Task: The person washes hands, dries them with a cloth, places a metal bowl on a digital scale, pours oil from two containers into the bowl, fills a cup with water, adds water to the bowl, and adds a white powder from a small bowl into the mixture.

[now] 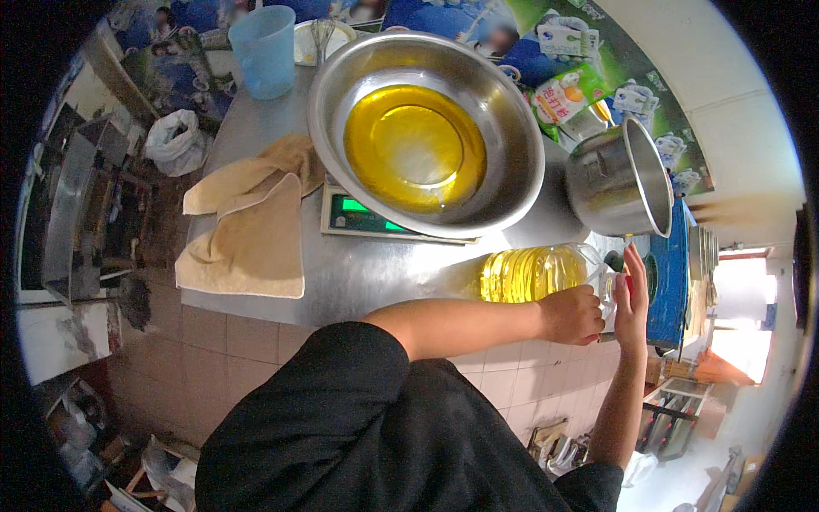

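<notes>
A clear plastic bottle of yellow oil [532, 272] lies on its side near the front edge of the steel table, its neck end toward the right. My left hand [572, 313] is curled at the bottle's shoulder and grips it; the exact hold is partly hidden by the hand. My right hand [632, 297] stands upright at the neck end, palm toward the bottle's mouth, fingers stretched out. Behind the bottle, a wide stainless steel basin [512, 147] holds a pool of yellow oil [416, 144]. The basin rests on a digital scale [358, 217] with lit green displays.
A tan towel [256, 249] lies on the steel table [333, 281] at left. Farther back stand a blue plastic jug [263, 54] and a whisk [322, 38]. On the right are a steel pot [598, 179], a baking powder packet [563, 99] and a blue box-like object [668, 288].
</notes>
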Demonstrator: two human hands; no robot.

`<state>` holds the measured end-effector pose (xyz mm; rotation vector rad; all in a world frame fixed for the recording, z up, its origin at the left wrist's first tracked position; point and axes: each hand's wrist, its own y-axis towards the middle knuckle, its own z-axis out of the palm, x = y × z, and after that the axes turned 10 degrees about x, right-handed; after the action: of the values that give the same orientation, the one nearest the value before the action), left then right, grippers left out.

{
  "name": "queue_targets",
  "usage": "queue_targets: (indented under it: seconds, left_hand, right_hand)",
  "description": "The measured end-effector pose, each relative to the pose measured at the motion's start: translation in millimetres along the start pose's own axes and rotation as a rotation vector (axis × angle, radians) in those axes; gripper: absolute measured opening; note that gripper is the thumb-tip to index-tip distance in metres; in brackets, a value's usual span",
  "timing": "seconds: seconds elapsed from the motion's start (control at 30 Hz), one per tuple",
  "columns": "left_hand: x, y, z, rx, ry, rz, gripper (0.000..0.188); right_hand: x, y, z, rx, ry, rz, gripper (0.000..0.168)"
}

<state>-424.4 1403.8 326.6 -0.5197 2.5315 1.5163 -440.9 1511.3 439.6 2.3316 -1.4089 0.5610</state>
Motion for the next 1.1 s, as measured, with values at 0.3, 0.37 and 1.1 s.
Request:
queue_targets:
  seconds: [0.3,0.37,1.1]
  left_hand:
    - [11.0,-4.5,-3.5,0.000,-0.026,0.047,0.017]
    - [9.0,-3.0,-3.3,-0.022,-0.072,0.050,0.017]
    - [6.6,-3.1,-8.9,-0.034,-0.120,0.022,0.019]
  right_hand:
    - [30.0,-6.0,-40.7,0.141,-0.299,0.276,0.042]
    - [29.9,-3.9,-42.9,0.144,-0.246,0.208,0.039]
    - [36.4,1.6,-50.4,0.276,-0.393,0.225,0.038]
